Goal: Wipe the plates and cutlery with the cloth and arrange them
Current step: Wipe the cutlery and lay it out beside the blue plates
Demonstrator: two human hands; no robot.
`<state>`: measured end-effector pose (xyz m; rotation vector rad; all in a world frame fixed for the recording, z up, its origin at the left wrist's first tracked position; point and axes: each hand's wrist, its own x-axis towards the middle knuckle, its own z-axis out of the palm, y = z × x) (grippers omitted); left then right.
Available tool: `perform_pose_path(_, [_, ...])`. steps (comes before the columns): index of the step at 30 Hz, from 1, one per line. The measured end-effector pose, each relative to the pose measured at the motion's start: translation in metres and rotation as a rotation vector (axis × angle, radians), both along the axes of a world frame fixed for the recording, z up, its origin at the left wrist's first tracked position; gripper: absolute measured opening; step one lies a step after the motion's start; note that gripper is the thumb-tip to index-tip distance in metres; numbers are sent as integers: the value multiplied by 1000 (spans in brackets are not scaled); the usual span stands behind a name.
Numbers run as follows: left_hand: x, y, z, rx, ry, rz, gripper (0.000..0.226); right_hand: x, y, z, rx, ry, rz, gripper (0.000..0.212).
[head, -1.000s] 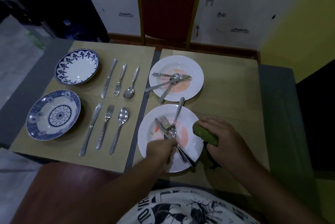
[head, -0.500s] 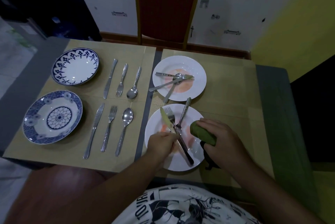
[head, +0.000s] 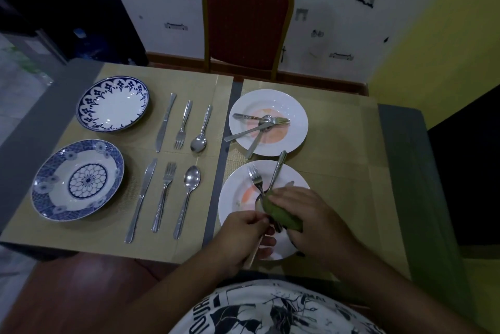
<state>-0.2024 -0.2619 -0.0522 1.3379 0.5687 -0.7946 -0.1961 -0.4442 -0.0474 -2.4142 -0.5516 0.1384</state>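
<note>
Cloth (head: 281, 216) is now over the knife (head: 253, 253); before, it was by the plate's edge. R hand (head: 311, 221) grips the soft green cloth. L hand (head: 243, 236) pinches the knife above the near white plate (head: 230, 198). Knife's thin, hard, shiny, prob slippery, so hold the handle.

A: What does the cloth (head: 281, 216) conceal?
B: All of the utensil (head: 254, 253) gripped by the left hand (head: 243, 236) except a handle tip below the fist; its kind cannot be told.
A: And the near plate (head: 232, 198)?
B: Its right rim lies under the right hand (head: 311, 220), which holds the cloth. Forearms and shirt (head: 270, 309) lettering are cut by the lower edge.
</note>
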Motion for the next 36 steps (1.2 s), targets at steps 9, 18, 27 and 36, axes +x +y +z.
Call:
perform_pose_path(9, [-4,19,4,-32,100,98,18,37,-15,-15,-36,-56,-220,66])
perform_pose_path(18, [4,24,8,-7,91,102,17,18,-4,-29,-4,-14,-61,65])
perform_pose_path(27, [5,19,3,75,94,129,11,22,-16,-12,42,-69,-170,64])
perform_pose_path(36, [1,16,-3,73,37,91,12,20,-9,-29,-104,-108,-27,63])
